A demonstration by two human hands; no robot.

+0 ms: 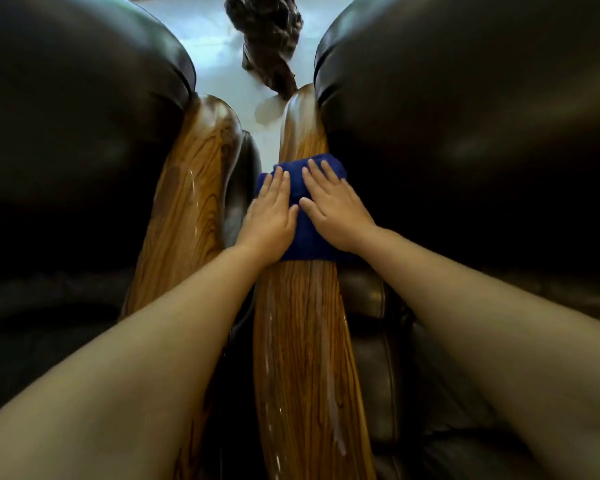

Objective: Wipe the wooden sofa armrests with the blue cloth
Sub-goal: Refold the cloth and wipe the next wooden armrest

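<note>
Two glossy wooden armrests run side by side away from me. The right armrest [302, 341] carries the folded blue cloth [305, 233] about halfway along its length. My left hand [271, 216] lies flat on the cloth's left part, fingers together and pointing forward. My right hand [329, 206] presses flat on the cloth's right part, fingers slightly spread. The left armrest [187, 188] is bare and shows light streaks on its shine. Neither hand curls around the cloth; both rest palm-down on top of it.
Dark leather cushions bulge on both sides: a left cushion [77, 116] and a right cushion [465, 116]. A narrow gap separates the two armrests. Beyond them lies a pale floor [205, 36] with a dark carved wooden object [267, 39] standing on it.
</note>
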